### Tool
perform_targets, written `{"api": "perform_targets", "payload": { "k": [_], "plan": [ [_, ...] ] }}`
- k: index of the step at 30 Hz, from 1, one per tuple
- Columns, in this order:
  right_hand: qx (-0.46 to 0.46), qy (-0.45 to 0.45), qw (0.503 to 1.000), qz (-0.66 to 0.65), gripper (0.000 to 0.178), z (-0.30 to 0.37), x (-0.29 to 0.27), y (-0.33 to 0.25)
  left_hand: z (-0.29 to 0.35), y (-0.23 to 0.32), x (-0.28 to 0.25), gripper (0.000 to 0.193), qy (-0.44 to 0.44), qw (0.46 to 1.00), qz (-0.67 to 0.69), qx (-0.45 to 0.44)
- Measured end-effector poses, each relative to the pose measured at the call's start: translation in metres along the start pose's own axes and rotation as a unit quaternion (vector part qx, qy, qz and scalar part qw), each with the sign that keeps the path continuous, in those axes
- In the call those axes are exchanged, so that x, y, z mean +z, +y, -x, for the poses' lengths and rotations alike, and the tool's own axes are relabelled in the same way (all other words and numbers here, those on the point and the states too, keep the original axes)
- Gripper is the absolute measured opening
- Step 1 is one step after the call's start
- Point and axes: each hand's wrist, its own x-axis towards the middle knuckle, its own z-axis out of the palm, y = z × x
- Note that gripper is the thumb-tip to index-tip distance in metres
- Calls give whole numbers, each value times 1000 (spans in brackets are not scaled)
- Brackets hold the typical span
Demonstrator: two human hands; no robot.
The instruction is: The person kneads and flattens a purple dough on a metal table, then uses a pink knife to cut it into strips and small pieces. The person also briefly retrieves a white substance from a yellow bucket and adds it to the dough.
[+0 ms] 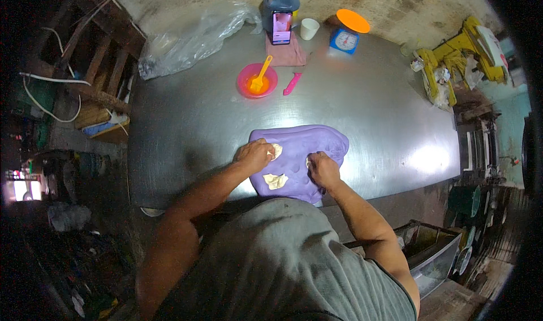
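A thick slab of purple dough (294, 140) lies near the table's front edge, dimpled on top. My left hand (255, 156) is on its left side, fingers curled against a pale yellow, butter-like lump (275, 152). Over the right part is my right hand (324, 170), closed, with a bit of the same pale stuff (308, 162) showing at its fingertips. Between the hands, nearer to me, another pale yellow smear (275, 181) sits on the dough. The undersides of my fingers are hidden.
Beyond the dough on the metal table (186, 117) are a pink bowl (244, 82) with a yellow brush, a pink-handled knife (292, 84), a phone (281, 28) against a dark jug (280, 3), a white cup (309, 29), a blue scale (344, 40) and plastic sheeting (198, 38).
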Motion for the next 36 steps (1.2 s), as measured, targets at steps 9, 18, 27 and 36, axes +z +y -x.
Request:
{"api": "perform_targets", "payload": {
  "k": [9, 18, 27, 36],
  "plan": [
    [74, 4, 991, 113, 64, -72, -49, 24, -53, -13, -31, 75, -7, 995, -99, 20],
    [-84, 73, 993, 46, 23, 31, -59, 32, 44, 0, -19, 15, -102, 962, 94, 236],
    [150, -42, 970, -186, 56, 88, -84, 58, 108, -53, 18, 42, -68, 938, 298, -161],
    [51, -346, 937, -12, 88, 4, -57, 21, 99, -14, 40, 62, -68, 697, 620, -355]
  ]
}}
